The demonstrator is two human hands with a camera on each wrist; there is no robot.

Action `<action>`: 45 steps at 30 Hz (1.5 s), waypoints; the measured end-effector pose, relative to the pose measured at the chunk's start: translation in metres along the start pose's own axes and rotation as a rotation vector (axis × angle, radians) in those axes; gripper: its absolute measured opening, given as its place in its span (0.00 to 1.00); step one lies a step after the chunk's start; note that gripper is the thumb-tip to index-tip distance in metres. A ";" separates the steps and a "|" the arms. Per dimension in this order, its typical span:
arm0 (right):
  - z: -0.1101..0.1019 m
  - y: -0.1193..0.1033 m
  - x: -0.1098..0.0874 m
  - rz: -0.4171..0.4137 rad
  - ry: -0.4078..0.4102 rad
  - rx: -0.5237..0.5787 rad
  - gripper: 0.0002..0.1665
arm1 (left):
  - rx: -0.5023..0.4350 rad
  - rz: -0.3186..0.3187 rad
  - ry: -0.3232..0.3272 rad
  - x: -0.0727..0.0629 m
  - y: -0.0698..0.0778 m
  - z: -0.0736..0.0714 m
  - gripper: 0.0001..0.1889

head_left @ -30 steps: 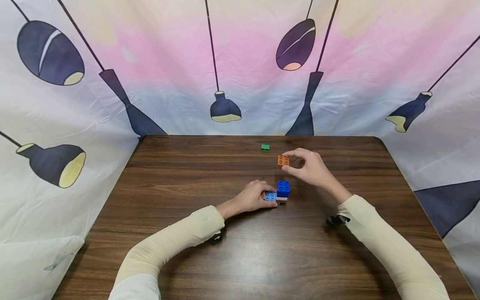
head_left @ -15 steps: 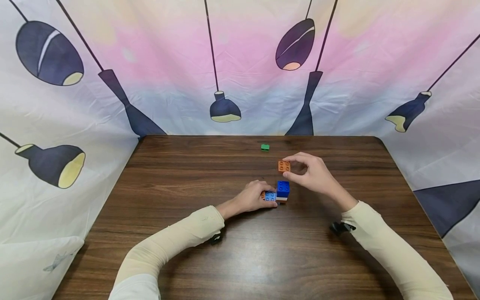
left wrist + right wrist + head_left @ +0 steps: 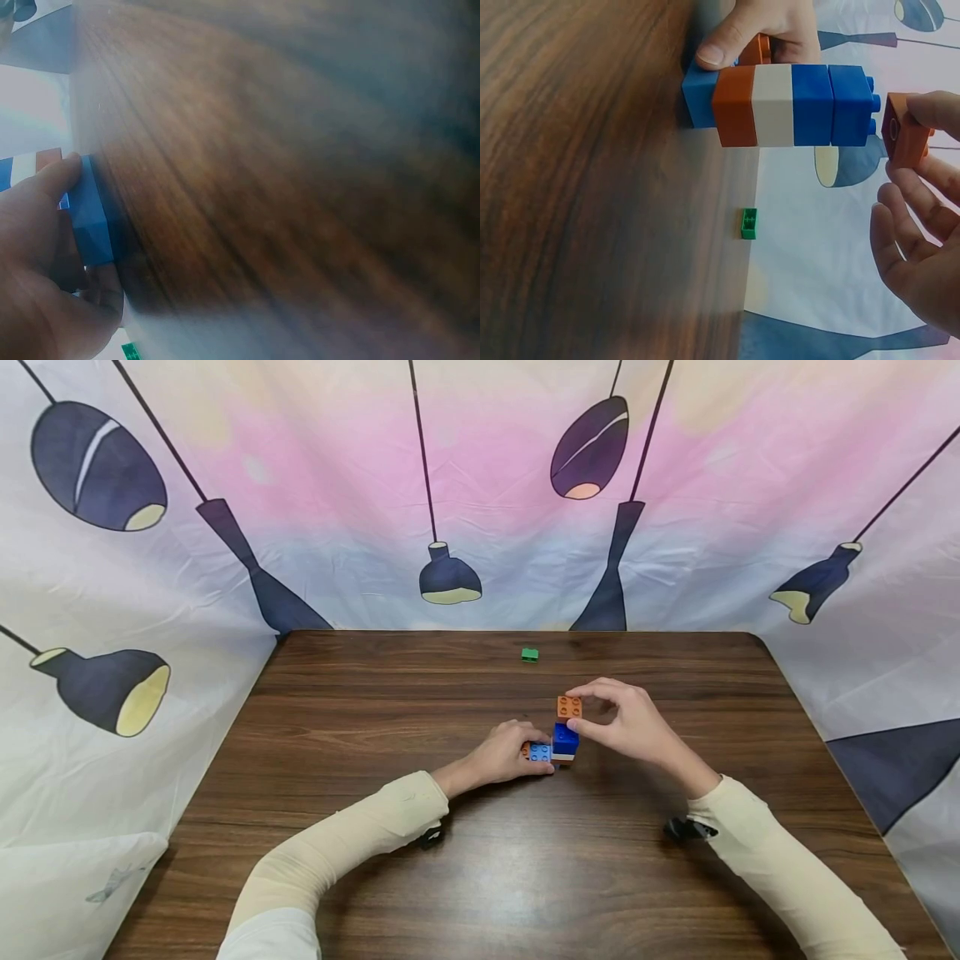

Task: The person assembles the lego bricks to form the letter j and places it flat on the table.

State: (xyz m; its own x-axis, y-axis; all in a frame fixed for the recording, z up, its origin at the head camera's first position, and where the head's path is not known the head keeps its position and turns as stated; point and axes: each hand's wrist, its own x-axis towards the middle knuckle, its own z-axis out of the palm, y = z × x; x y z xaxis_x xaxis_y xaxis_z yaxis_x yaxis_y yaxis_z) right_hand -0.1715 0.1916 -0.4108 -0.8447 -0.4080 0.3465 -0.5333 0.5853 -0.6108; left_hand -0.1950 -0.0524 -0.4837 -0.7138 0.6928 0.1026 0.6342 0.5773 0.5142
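Note:
A block tower stands on the table; in the right wrist view its orange brick (image 3: 733, 109), white brick (image 3: 772, 106) and two dark blue bricks (image 3: 831, 105) are stacked on a light blue base brick (image 3: 700, 105). My left hand (image 3: 504, 755) pinches that base brick, its thumb and fingers on opposite sides. Another orange brick (image 3: 759, 49) sits on the base, partly behind the left thumb. Between right thumb and fingers, my right hand (image 3: 626, 720) holds a square orange brick (image 3: 569, 707) just above the tower's studs, with a small gap left between them.
A small green brick (image 3: 530, 655) lies near the back edge of the brown wooden table (image 3: 360, 693). Behind and at both sides hangs a cloth backdrop (image 3: 345, 468) printed with lamps.
My right hand has brought the orange brick toward me, from behind the tower to over its top. My left hand stays on the base brick.

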 end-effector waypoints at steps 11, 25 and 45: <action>0.004 -0.001 -0.009 0.016 -0.015 0.023 0.23 | -0.002 -0.006 -0.006 0.000 0.001 -0.001 0.23; 0.007 0.000 -0.014 -0.007 -0.015 0.011 0.24 | -0.006 -0.006 -0.010 -0.001 0.002 -0.001 0.23; 0.009 0.001 -0.015 -0.010 -0.026 0.029 0.22 | -0.001 0.000 -0.005 0.000 0.001 -0.001 0.24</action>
State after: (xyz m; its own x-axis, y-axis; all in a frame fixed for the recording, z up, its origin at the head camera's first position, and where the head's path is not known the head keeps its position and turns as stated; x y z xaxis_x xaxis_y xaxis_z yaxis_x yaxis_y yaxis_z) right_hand -0.1588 0.1920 -0.4223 -0.8374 -0.4326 0.3342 -0.5401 0.5605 -0.6279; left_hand -0.1948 -0.0524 -0.4824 -0.7124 0.6949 0.0979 0.6337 0.5771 0.5151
